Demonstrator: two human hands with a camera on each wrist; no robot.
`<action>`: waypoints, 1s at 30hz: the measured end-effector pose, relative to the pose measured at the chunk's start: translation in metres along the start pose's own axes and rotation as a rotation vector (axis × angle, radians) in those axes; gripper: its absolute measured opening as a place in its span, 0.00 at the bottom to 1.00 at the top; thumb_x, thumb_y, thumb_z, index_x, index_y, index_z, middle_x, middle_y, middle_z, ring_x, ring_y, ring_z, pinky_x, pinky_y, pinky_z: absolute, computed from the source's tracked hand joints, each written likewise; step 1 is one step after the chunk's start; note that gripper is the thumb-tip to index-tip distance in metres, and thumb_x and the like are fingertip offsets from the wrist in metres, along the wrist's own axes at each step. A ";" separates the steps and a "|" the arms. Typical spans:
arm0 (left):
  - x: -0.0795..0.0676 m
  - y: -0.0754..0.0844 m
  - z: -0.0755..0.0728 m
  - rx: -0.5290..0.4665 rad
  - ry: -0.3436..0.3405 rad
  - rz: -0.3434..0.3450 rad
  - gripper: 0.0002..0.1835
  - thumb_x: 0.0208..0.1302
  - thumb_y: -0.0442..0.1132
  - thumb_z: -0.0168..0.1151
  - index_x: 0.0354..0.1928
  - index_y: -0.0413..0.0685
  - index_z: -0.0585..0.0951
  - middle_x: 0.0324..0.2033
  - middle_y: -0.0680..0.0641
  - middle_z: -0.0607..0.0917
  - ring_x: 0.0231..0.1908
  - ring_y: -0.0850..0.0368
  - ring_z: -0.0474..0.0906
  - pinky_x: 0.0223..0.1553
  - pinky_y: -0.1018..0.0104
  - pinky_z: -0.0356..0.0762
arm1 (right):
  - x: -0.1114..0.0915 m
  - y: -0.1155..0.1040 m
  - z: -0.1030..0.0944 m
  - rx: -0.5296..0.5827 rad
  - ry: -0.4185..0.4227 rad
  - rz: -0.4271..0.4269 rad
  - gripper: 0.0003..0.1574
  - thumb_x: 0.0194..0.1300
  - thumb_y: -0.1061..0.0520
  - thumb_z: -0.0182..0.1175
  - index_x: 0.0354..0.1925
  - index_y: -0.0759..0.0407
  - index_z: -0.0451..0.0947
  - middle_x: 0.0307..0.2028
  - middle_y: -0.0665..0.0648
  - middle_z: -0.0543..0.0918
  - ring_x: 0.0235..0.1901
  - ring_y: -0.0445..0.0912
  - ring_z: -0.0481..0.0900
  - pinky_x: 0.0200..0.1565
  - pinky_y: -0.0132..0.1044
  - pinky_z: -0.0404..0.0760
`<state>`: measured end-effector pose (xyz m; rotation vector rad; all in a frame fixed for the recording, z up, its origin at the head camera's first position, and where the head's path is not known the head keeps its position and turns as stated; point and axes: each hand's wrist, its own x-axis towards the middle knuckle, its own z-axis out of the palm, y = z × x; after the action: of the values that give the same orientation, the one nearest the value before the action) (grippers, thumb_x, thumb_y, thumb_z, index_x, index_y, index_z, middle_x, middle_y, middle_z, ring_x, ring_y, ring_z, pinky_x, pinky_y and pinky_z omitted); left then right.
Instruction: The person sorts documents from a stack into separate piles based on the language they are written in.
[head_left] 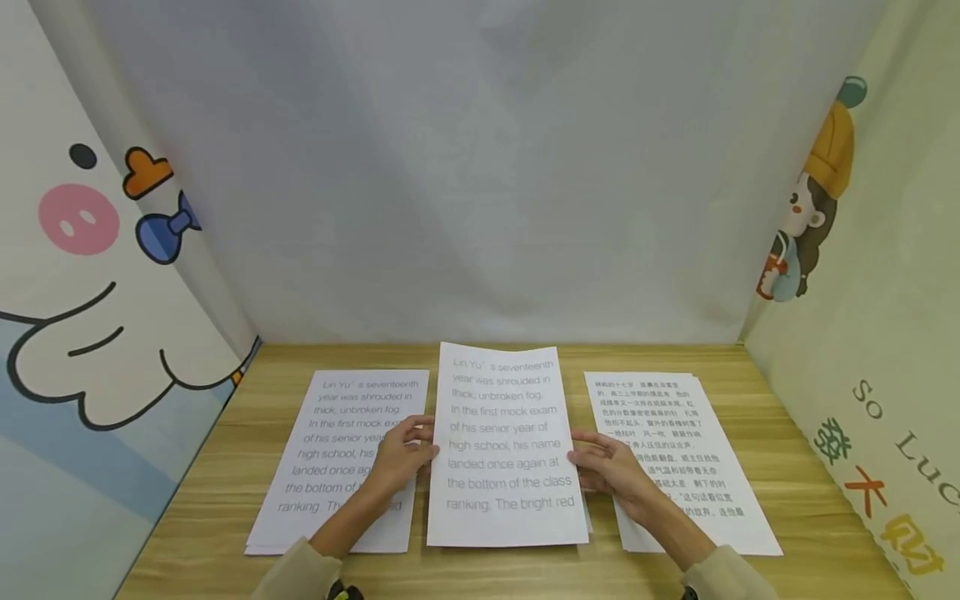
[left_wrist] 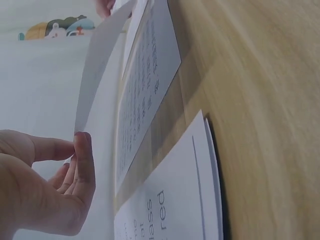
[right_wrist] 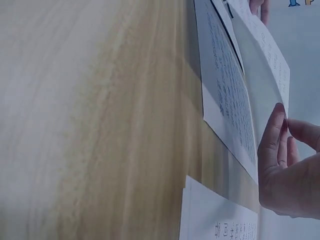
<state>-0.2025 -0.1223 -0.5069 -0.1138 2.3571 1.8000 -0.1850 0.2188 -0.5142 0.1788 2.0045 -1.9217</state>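
A white sheet of paper (head_left: 504, 446) with large English print is held up off the table in the middle. My left hand (head_left: 405, 457) pinches its left edge between thumb and fingers, and my right hand (head_left: 611, 471) pinches the right edge. Both wrist views show the lifted sheet (left_wrist: 100, 60) slightly bowed above a printed sheet (right_wrist: 225, 75) that lies flat below it. Left of it lies a paper stack (head_left: 345, 467) with the same English print, partly behind my left hand. On the right is a stack with Chinese print (head_left: 705, 467), partly covered by my right hand.
The wood-grain table (head_left: 495, 575) carries all the papers. A pale grey wall covering (head_left: 480, 183) rises at the back. Cartoon-printed panels stand at the left (head_left: 112, 333) and right (head_left: 862, 350). Each forearm has a light sleeve (head_left: 300, 571) and a dark band at the wrist.
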 end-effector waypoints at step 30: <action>-0.007 -0.021 -0.059 -0.048 0.119 -0.085 0.23 0.69 0.35 0.61 0.66 0.44 0.76 0.58 0.39 0.81 0.44 0.57 0.82 0.42 0.67 0.83 | 0.027 0.001 0.059 0.111 -0.106 -0.008 0.37 0.68 0.59 0.66 0.69 0.69 0.65 0.43 0.51 0.86 0.41 0.42 0.86 0.45 0.34 0.87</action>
<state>-0.1971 -0.1852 -0.5108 -0.3311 2.3479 1.8585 -0.1998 0.1569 -0.5250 0.0949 1.8357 -2.0056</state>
